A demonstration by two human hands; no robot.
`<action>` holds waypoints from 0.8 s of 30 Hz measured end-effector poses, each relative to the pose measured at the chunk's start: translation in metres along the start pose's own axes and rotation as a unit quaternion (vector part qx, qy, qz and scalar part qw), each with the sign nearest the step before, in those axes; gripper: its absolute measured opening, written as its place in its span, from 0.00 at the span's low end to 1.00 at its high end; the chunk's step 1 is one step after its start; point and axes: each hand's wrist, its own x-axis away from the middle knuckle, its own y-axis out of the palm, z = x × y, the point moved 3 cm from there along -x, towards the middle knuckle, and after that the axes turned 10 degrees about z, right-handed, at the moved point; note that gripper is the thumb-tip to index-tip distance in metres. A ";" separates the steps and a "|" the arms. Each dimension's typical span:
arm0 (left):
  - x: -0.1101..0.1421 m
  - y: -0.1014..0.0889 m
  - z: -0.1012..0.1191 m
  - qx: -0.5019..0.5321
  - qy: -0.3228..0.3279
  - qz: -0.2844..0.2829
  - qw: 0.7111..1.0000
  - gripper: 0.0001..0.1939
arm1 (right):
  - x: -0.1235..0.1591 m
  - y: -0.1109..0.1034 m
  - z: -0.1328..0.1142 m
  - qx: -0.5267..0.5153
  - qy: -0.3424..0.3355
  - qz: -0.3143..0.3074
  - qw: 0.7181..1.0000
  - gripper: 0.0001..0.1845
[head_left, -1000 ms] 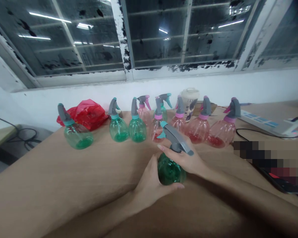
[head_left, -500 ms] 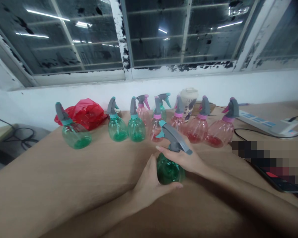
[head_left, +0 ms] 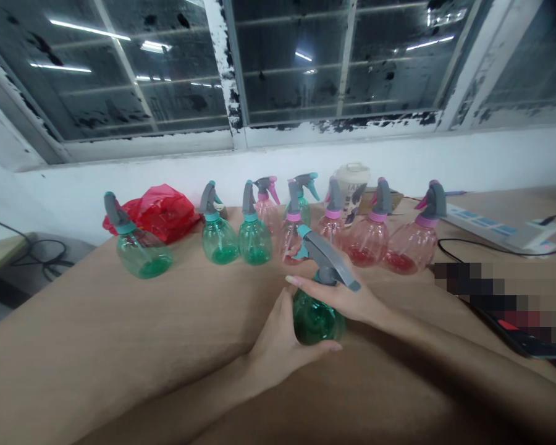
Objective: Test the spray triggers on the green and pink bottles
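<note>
Both hands grip a green spray bottle (head_left: pixel 317 318) with a grey and teal trigger head, held over the front middle of the table. My left hand (head_left: pixel 280 340) wraps the body from the left, its thumb along the lower front. Around the neck, just under the spray head, my right hand (head_left: pixel 347 296) is closed from the right; part of its fingers is hidden behind the bottle. Behind them stands a row of spray bottles: green ones such as the left green bottle (head_left: pixel 143 256), and pink ones such as the rightmost pink bottle (head_left: pixel 410 247).
A red plastic bag (head_left: pixel 164 213) lies at the back left. At the back are a printed paper cup (head_left: pixel 352 185) and a cardboard box (head_left: pixel 384 203). On the right lie a white power strip (head_left: pixel 495 225) with a black cable and a dark phone (head_left: pixel 528 340), partly blurred out.
Almost nothing moves. My right thumb has shifted slightly left on the bottle's neck; both hands keep their hold on the green spray bottle.
</note>
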 end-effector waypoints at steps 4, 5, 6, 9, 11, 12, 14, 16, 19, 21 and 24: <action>0.000 0.000 -0.001 -0.007 0.002 -0.003 1.000 0.47 | 0.001 0.000 -0.001 0.028 -0.008 0.015 0.999 0.12; 0.000 0.000 -0.001 -0.007 0.005 -0.004 1.000 0.47 | 0.001 0.000 -0.001 0.028 -0.006 0.016 0.999 0.10; 0.000 0.000 -0.001 -0.008 0.006 -0.004 1.000 0.48 | 0.002 0.001 0.000 0.026 -0.003 0.016 1.000 0.09; 0.000 0.001 -0.002 -0.010 0.002 -0.009 1.000 0.49 | 0.002 0.000 0.000 0.014 0.004 0.019 1.000 0.08; 0.000 0.001 -0.002 -0.006 0.004 -0.016 1.000 0.49 | 0.002 0.000 -0.001 0.006 0.004 0.015 1.000 0.08; -0.001 0.001 -0.002 -0.002 0.007 -0.018 1.000 0.48 | 0.002 -0.001 -0.001 0.002 0.005 0.012 1.000 0.08; -0.001 0.001 -0.001 0.004 0.007 -0.018 1.000 0.46 | 0.000 -0.001 0.000 -0.009 0.007 0.004 1.000 0.08; -0.001 0.001 -0.002 0.007 -0.004 -0.014 1.000 0.44 | 0.000 0.000 0.001 -0.022 0.008 -0.005 1.000 0.10; 0.000 0.001 -0.002 0.007 -0.011 -0.009 1.000 0.44 | -0.001 0.000 0.002 -0.029 0.004 -0.008 1.000 0.12; 0.000 0.001 -0.002 0.004 -0.008 -0.006 1.000 0.43 | 0.000 0.000 0.003 -0.030 0.006 -0.008 0.999 0.13; -0.001 0.001 -0.002 0.007 0.000 -0.008 1.000 0.42 | 0.000 0.000 0.002 -0.038 0.008 -0.011 0.999 0.13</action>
